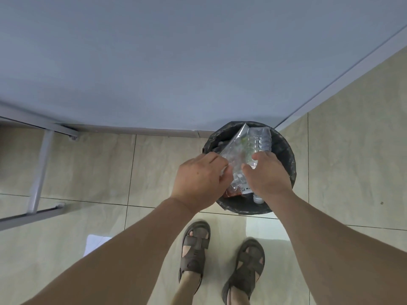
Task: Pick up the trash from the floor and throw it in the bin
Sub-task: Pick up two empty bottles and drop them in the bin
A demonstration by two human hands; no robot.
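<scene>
The left hand curls its fingers round the near left edge of a clear, crinkled plastic wrapper, knuckles up, thumb tucked under out of sight. The right hand grips the base end of a clear ribbed plastic bottle, with the thumb and forefinger pinching in toward the wrapper's right edge. Both hands are over the mouth of the bin, close together, the wrapper between them.

The wrapper is a flat, glossy, see-through sheet with a pointed far corner that reaches the bin's far rim; faint green and red print shows through it. The bottle lies just beside it on the right, its ringed ridges catching light. Below the hands, inside the bin, lie a reddish-brown packet with a white label and a small white bottle cap end.

The bin is round and lined with a dark, wrinkled plastic bag folded over its rim. It stands on the floor in the corner where two pale grey walls meet.

The floor is smooth, glossy beige tile with thin dark grout lines. At its left edge stands a grey painted metal frame of square tube. The person's feet in brown strapped sandals stand just short of the bin, and a white flat scrap lies on the tile beside the left forearm.
</scene>
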